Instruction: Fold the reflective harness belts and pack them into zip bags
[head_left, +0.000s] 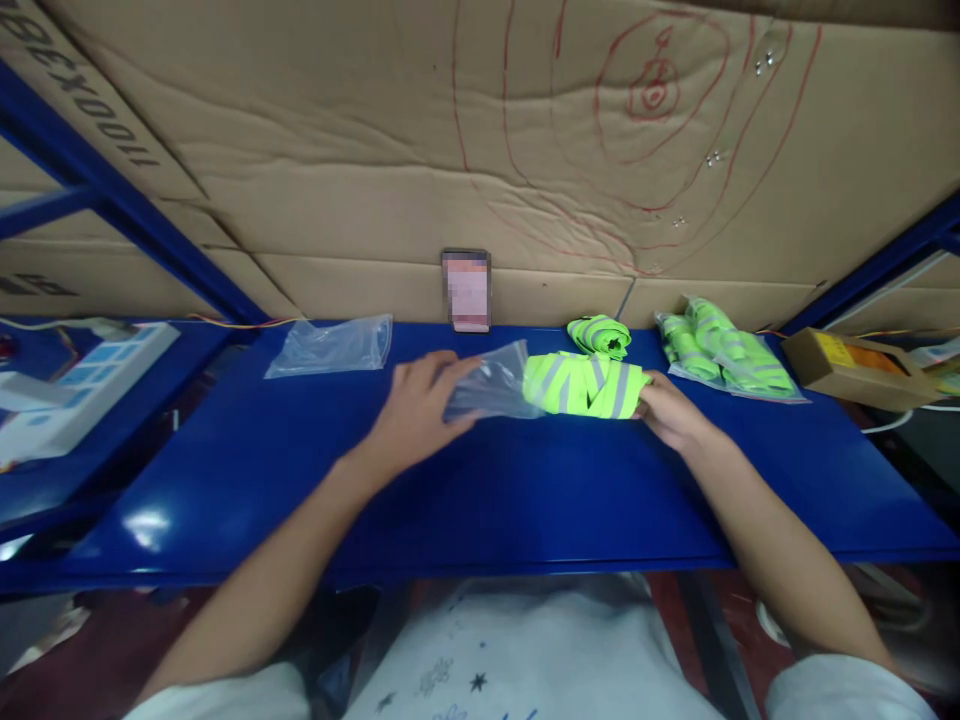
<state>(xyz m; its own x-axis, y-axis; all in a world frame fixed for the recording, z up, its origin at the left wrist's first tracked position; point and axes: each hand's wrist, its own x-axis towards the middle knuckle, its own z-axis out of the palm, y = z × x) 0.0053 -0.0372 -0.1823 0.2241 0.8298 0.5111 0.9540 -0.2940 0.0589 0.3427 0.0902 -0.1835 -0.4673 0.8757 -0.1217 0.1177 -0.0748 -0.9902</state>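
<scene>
I have the left hand [421,402] holding a clear bag [500,382] and the right hand [673,410] pinching one end of a bright yellow-green roll [579,386]. From far away, I see the roll over the blue table [525,500], right by the bag's edge.

A glossy, flat blue tabletop [525,500] carries a limp, transparent plastic bag [334,346] at back left, a dark-framed rectangular phone [469,292] standing upright at the rear (its screen too blurred to read), then, rightward, a fluorescent yellow-green, grey-striped fabric coil [600,336] and clear-bagged fluorescent yellow-green, grey-striped bundles [726,350].
</scene>
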